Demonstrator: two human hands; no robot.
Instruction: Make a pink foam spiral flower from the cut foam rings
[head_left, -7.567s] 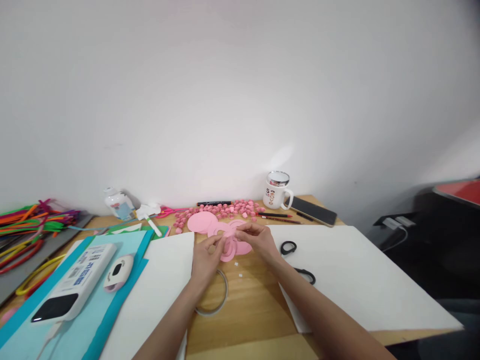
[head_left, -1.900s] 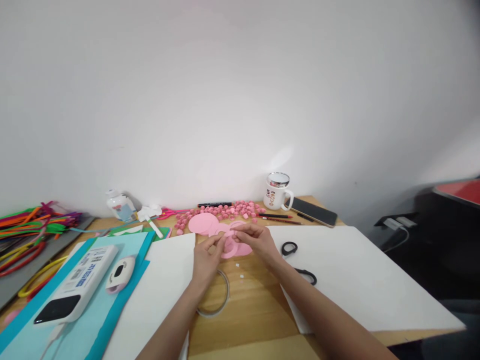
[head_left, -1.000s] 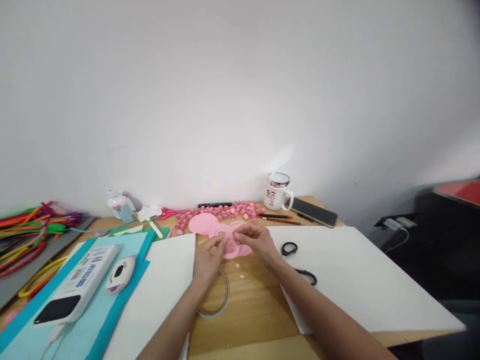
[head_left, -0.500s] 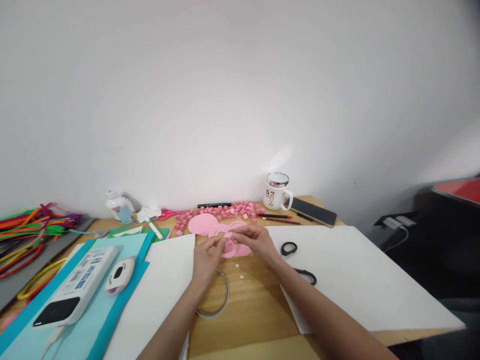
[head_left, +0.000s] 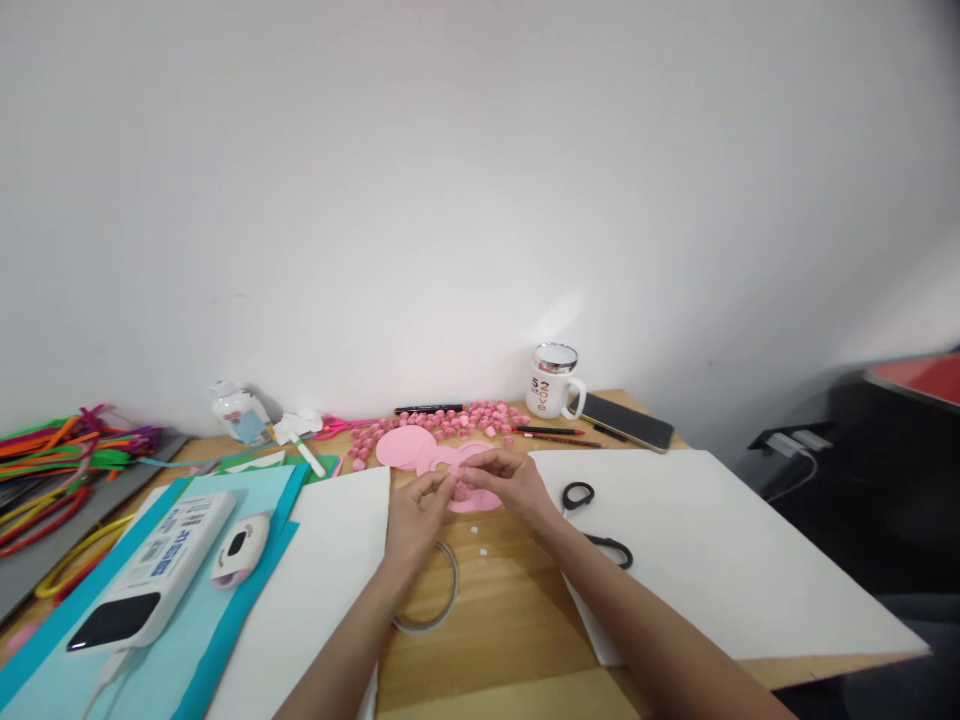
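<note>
The pink paper cutout (head_left: 472, 497) lies on the table between my fingertips; thin, light and floppy, best pinched at its edge. My left hand (head_left: 415, 515) and right hand (head_left: 504, 478) both pinch it. Scissors (head_left: 592, 518) lie just right of my right hand.

Wooden table (head_left: 510, 610) bears white sheets (head_left: 697, 550), mug (head_left: 553, 382), phone (head_left: 628, 422).
</note>
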